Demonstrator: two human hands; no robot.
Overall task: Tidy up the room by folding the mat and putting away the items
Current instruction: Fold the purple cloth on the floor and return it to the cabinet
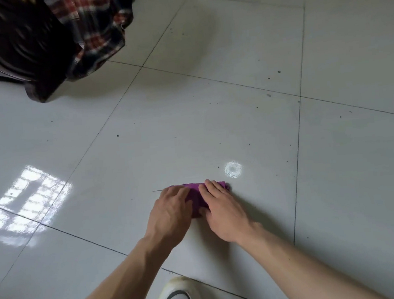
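The glossy grey tile floor (pixel 234 98) fills the view. Near its middle lies the small folded purple mat (pixel 196 198). The left hand (pixel 170 211) and the right hand (pixel 222 209) both press flat on it, with fingers straight and close together. A checked cloth (pixel 94 27) lies at the far left.

Glossy pale tiled floor (pixel 231 63), window glare (pixel 29 202) left, plaid cloth (pixel 94 27) top left

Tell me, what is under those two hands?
A small folded purple cloth lies flat on the tiled floor. The left hand and right hand press on it, hiding much of it.
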